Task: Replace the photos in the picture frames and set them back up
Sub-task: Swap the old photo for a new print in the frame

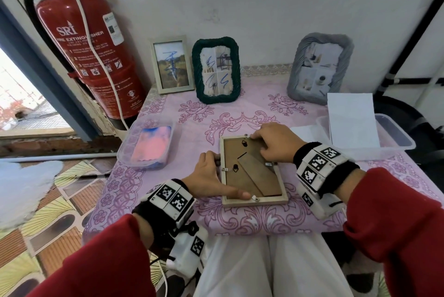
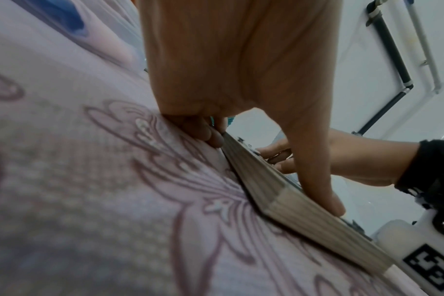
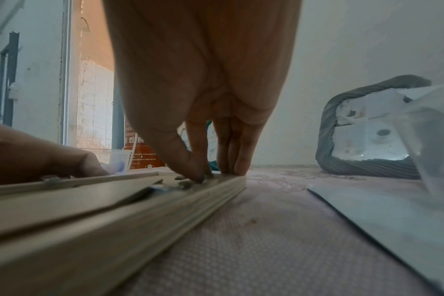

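A light wooden picture frame [image 1: 254, 201] lies face down on the pink tablecloth, brown backing and stand flap up. My left hand [image 1: 213, 176] grips its left edge with curled fingers [image 2: 210, 136]. Its thumb [image 2: 327, 200] stretches along the near edge to a small metal clip [image 1: 255, 198]. My right hand [image 1: 271, 143] rests its fingertips [image 3: 231, 168] on the frame's far right corner, at the top clip [image 1: 248, 137], with the thumb [image 3: 190, 170] on the backing. The frame's front is hidden.
Three frames stand at the back: white [image 1: 171, 64], green rope [image 1: 216, 70], grey [image 1: 319, 66]. A tub of pink and blue sheets [image 1: 149, 143] sits left; a tub with white paper [image 1: 350, 121] sits right. A red fire extinguisher [image 1: 91, 44] is far left.
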Available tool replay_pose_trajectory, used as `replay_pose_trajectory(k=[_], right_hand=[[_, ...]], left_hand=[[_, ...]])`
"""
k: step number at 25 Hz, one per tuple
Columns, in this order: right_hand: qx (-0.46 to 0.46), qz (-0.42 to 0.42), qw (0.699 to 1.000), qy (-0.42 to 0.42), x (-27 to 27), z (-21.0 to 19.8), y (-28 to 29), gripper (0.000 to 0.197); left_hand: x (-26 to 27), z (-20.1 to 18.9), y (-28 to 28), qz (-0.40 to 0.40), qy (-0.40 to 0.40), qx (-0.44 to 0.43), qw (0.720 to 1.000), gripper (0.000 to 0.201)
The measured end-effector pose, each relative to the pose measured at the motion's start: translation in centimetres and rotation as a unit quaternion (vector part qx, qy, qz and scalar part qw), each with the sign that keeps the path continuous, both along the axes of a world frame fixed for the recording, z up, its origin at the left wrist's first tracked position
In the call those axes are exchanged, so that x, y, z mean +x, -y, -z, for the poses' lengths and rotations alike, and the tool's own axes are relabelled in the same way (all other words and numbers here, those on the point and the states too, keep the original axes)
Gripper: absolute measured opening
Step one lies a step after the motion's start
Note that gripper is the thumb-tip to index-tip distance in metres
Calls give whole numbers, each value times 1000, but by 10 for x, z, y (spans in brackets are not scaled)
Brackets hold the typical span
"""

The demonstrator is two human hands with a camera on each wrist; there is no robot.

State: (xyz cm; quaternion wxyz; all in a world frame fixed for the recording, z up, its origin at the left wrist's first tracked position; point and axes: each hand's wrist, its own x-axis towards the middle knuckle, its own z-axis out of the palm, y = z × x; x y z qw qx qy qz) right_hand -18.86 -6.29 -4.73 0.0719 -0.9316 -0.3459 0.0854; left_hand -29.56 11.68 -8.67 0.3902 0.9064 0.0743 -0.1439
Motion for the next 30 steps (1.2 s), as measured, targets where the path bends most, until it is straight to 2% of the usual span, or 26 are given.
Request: replay_pose_trajectory(k=[2, 6, 13, 30], right_hand=[[31, 8, 999, -12, 0, 1, 5, 43], [43, 9, 999, -13, 3, 4, 7, 41], [85, 1, 996, -17, 7, 8, 12, 38], [89, 3, 996, -16, 7, 18, 15, 47]], left_hand=[[-1, 1, 0, -5, 3, -2, 1000, 105], [-1, 2, 6, -35, 34, 7, 999, 94], [-1, 6, 10, -59, 73, 14, 995, 91], [-1, 10, 12, -80, 99, 21, 992, 90]])
